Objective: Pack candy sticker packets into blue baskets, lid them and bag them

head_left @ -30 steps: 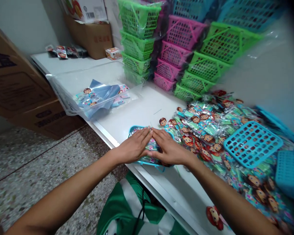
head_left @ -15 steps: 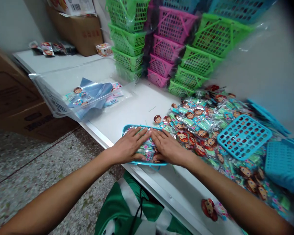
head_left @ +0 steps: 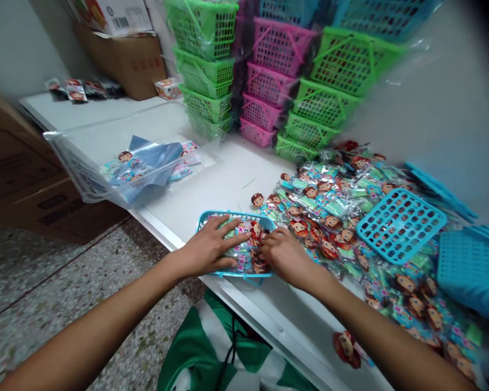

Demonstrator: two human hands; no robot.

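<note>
- Pressing flat on the packets point(head_left: 244, 256) with your left hand point(head_left: 209, 251), its grip open, you could tip the blue basket point(head_left: 248, 275), since it sits right at the desk point(head_left: 220, 184) edge nearest you
- Your right hand point(head_left: 285, 255) curls its fingers at the packets' right side; whether that grip has closed on one I cannot tell
- The packets look glossy and slippery, heaped to the basket's rim, with cartoon-head toys inside

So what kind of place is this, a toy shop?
More likely a small packing room than a shop. Stacks of green and pink baskets stand against the wall, a heap of wrapped cartoon packets lies on the table, and the left hand and right hand rest on the ones in a blue basket.
</note>
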